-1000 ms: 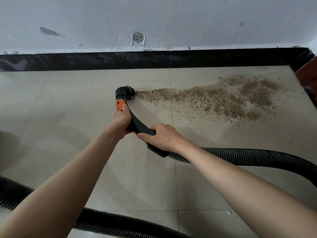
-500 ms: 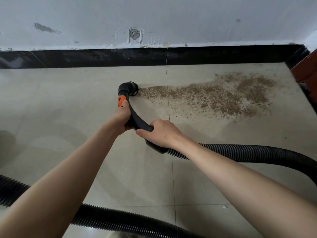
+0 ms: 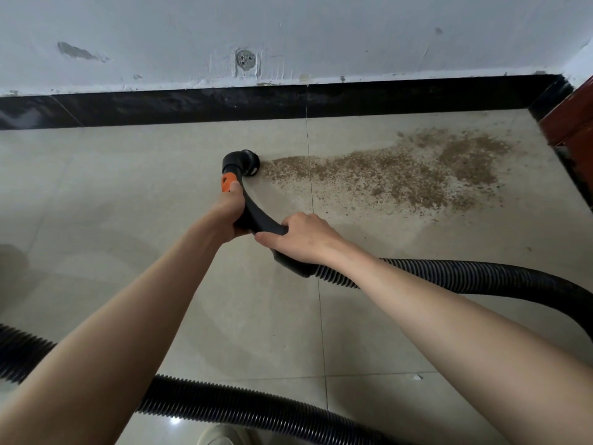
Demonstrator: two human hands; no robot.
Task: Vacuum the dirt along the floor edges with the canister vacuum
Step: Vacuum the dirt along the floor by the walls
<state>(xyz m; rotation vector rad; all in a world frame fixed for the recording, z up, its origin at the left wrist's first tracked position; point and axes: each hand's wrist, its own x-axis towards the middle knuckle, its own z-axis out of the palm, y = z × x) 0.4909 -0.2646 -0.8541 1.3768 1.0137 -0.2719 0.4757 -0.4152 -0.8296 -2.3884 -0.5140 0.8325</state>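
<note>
Pale beige floor tiles (image 3: 112, 194) run up to a black skirting board (image 3: 192, 106) under a scuffed white wall (image 3: 353, 33), where a round patched hole (image 3: 244, 59) sits just above the skirting.

On the curved black handle tube (image 3: 256, 216) of the vacuum, the left hand (image 3: 229, 216) is wrapped round the upper part, its thumb reaching up beside the orange collar (image 3: 226, 183). The right hand (image 3: 303, 237) grips the lower part of the same tube, fingers curled under it and thumb lying along the near side, just where the tube joins the ribbed black hose (image 3: 465, 277). Both bare forearms reach in from the near edge of the floor.

Beyond the left hand the tube bends into a round black nozzle (image 3: 248, 162), which stands on the tile, set back from the skirting, touching the left tip of the dirt (image 3: 401, 175). That brown, grainy patch spreads rightward across a tile joint, widening towards the far right corner of the floor, near a reddish-brown door frame (image 3: 571, 120).

From the right hand the hose swings out to the right edge; another stretch of it lies across the near floor from the left edge to the bottom edge. A light shoe tip (image 3: 224, 436) shows at the bottom edge.
</note>
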